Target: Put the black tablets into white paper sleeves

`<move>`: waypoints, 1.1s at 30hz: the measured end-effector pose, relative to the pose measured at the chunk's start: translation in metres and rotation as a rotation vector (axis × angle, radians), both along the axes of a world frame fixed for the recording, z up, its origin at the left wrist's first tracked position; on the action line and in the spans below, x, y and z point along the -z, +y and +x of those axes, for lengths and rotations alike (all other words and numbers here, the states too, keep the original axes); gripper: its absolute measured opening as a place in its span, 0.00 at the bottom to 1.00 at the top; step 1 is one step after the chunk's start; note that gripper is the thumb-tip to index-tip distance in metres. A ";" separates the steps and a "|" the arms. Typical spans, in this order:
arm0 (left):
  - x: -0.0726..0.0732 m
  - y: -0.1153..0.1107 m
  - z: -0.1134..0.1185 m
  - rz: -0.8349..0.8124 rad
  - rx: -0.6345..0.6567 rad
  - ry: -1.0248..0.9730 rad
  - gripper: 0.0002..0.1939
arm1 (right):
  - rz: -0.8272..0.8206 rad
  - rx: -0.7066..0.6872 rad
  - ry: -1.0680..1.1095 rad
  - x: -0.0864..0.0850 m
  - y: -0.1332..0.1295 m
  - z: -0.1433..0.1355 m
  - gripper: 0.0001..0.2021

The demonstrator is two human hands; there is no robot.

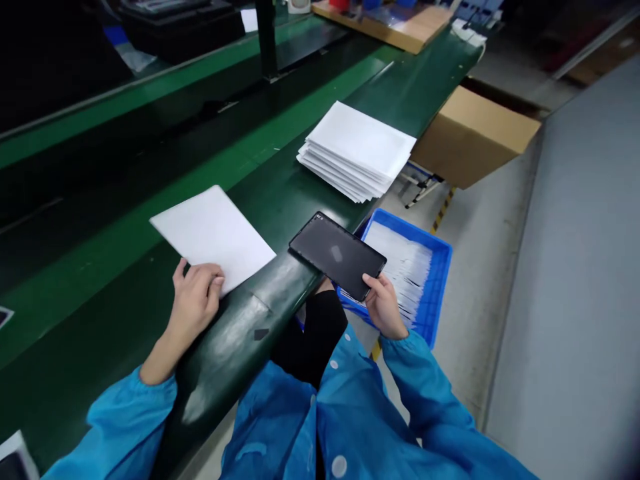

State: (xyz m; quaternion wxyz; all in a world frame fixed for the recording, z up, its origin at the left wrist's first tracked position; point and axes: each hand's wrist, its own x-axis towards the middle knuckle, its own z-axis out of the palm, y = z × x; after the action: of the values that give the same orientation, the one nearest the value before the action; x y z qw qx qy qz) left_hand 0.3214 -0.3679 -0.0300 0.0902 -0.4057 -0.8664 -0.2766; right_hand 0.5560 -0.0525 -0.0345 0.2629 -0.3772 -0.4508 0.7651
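My right hand grips the lower right corner of a flat black rectangular panel, which reaches over the edge of the green bench. A white sheet or envelope lies on the bench to the left. At its near edge is my left hand, with fingers bent and pressed together; whether they pinch the edge is hard to make out. Farther back sits a stack of similar white pieces.
Below the bench's right edge, a blue crate holds many thin white pieces. Behind it stands a cardboard box. A wooden board with coloured items is at the far end. A grey wall runs along the right.
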 end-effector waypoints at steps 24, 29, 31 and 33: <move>-0.035 0.039 0.037 -0.231 -0.014 -0.325 0.16 | -0.055 -0.149 0.068 0.002 -0.021 -0.009 0.27; -0.028 0.035 0.025 0.124 -0.061 -0.623 0.16 | -0.050 -0.174 0.049 0.006 -0.028 -0.007 0.27; -0.023 0.037 0.024 0.208 -0.089 -0.758 0.17 | -0.040 -0.170 0.036 0.007 -0.031 -0.006 0.27; -0.023 0.039 0.026 0.249 -0.089 -0.894 0.18 | -0.018 -0.160 0.022 0.008 -0.034 -0.004 0.28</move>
State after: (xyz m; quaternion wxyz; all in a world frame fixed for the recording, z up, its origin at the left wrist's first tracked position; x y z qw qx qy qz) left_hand 0.3470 -0.3292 -0.0074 -0.2322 -0.1951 -0.7971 -0.5221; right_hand 0.5517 -0.0866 -0.0429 0.2022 -0.3339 -0.4697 0.7918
